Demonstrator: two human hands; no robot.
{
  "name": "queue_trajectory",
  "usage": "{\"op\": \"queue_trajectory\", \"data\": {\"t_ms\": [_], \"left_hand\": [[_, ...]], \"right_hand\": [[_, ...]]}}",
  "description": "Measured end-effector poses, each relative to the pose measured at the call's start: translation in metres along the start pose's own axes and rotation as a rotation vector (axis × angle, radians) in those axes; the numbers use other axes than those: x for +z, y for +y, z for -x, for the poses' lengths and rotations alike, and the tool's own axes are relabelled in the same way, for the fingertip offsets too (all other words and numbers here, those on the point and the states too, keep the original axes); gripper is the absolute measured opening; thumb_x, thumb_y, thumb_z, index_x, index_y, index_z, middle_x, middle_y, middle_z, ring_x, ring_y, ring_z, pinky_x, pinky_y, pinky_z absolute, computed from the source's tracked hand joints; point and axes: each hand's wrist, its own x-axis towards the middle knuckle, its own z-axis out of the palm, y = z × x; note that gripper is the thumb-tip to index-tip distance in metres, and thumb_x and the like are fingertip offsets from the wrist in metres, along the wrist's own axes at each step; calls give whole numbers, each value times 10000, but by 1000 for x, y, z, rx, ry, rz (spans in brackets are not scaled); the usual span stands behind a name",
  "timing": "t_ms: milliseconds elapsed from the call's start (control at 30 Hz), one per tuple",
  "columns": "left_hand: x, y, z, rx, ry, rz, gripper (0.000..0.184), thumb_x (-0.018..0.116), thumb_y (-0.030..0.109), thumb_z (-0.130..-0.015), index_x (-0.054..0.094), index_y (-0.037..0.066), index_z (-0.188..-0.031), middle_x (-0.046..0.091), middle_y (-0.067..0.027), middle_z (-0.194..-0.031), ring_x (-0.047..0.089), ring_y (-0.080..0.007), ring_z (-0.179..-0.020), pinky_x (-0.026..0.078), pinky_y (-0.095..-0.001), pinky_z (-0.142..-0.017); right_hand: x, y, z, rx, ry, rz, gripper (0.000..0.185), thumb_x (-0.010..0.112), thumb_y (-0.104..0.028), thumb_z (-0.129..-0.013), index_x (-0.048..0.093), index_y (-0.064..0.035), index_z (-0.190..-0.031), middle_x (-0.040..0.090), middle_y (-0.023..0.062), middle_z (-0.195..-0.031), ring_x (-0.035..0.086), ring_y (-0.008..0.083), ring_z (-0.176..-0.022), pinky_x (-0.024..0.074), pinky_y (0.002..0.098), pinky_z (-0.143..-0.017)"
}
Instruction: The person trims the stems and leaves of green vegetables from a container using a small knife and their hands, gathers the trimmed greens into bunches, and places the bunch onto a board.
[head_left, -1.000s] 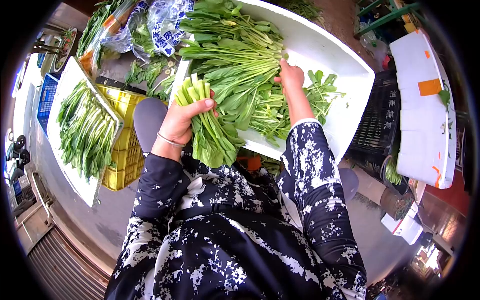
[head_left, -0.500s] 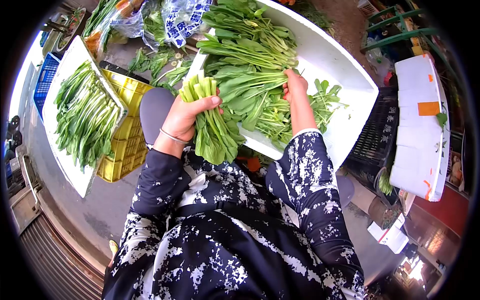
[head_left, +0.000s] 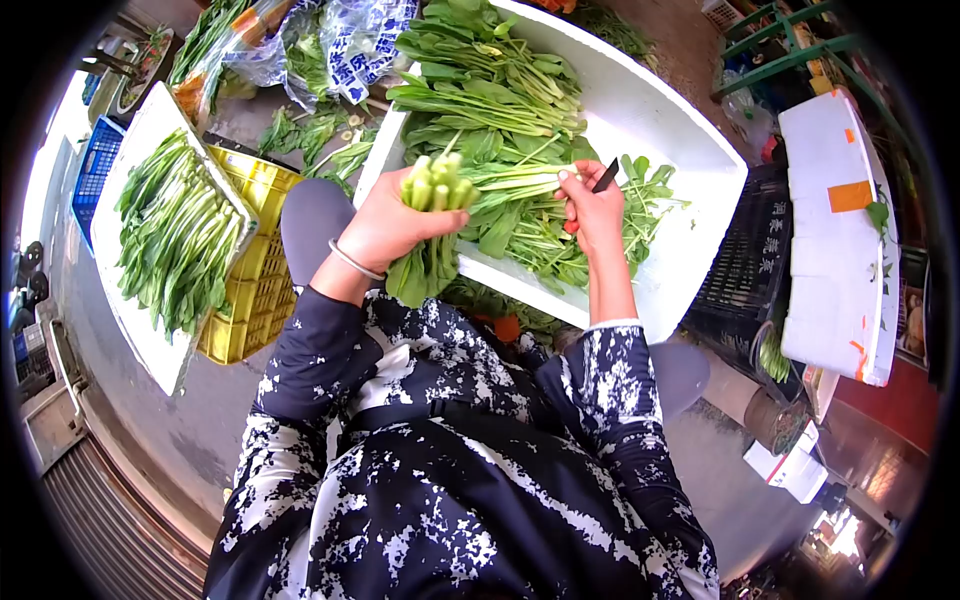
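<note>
My left hand (head_left: pixel 392 232) is closed round a bunch of leafy greens (head_left: pixel 438 190), its pale cut stems upward and leaves hanging below. Over the white foam box (head_left: pixel 695 240), my right hand (head_left: pixel 596 208) pinches the stem ends of some loose greens (head_left: pixel 515 183). A small knife (head_left: pixel 606 176) with a dark blade and a reddish handle is also in my right hand, the blade sticking up past the fingers. More greens (head_left: pixel 500 100) lie piled in the box, leaves toward the left.
At left, a white foam lid (head_left: pixel 150 360) bearing greens rests on yellow crates (head_left: pixel 250 310). A blue crate (head_left: pixel 97 175) stands behind it. Plastic bags (head_left: pixel 350 50) lie at upper left. Black crates (head_left: pixel 745 260) and another white foam box (head_left: pixel 835 270) are at right.
My right hand has drawn back slightly from the pile with greens in its fingers, and the knife blade now shows. My left hand has turned, tilting its bunch so the cut ends face up.
</note>
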Motion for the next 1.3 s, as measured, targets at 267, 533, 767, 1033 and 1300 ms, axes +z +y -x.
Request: {"op": "queue_trajectory", "data": {"t_ms": [267,533,767,1033,1300], "left_hand": [[50,15,-22,331,-600,-362,327,702,52,-582,628,64,-901,226,-135,-1420,370,-198,-1227,377,-303,-928],[94,24,-17,450,-630,-434,264,726,92,-592,580,34,-804,499,-115,-1117,463,-243,-1043,381,-338,-889],[117,37,-15,268,-683,-313,263,718,44,-592,590,18,-820,549,-76,-1022,536,-178,-920,446,-292,-794],[135,38,-31,376,-815,-490,246,711,26,-594,574,25,-798,561,-73,-960,539,-169,-872,446,-285,-752],[150,44,-41,287,-918,-565,244,708,15,-590,568,20,-790,549,-55,-919,528,-133,-793,445,-260,-695]], "right_hand": [[1,-46,78,-364,-89,127,259,676,-11,-710,522,-3,-918,581,28,-808,514,16,-623,373,132,-503],[-18,-72,109,-415,-87,-69,272,677,-36,-738,521,8,-956,566,34,-829,537,52,-685,424,164,-578],[-68,-86,120,-188,75,71,449,499,-401,-878,541,-21,-1113,534,3,-718,449,39,-538,333,168,-478],[-99,-67,142,-298,-260,-20,484,447,-283,-922,360,10,-1298,447,-17,-725,435,60,-671,368,194,-592],[-104,-54,138,-243,-287,-153,497,563,-194,-867,384,4,-1286,506,-22,-752,411,28,-666,355,165,-588]]}}
